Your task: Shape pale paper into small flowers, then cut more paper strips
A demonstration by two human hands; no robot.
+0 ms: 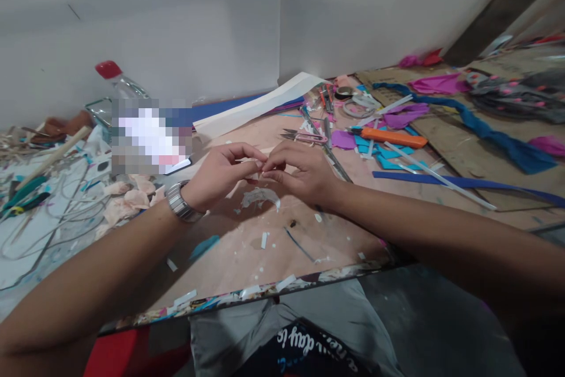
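Dark cloth point(269, 360) with white letters sits closest, below the front edge of the table point(238, 271). Over the table's middle, my left hand point(223, 172) and right hand point(306, 176) meet, fingertips close together; I can't tell if they grip something tiny. Pink-handled snips point(308, 137) lie just past them, and a white paper strip point(260, 107) lies at the table's back.

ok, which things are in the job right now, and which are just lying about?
In the job:
left hand
right hand
anything between them: too small to identify

Apparently lying about:
orange cutter
pink snips
blue strip
white paper strip
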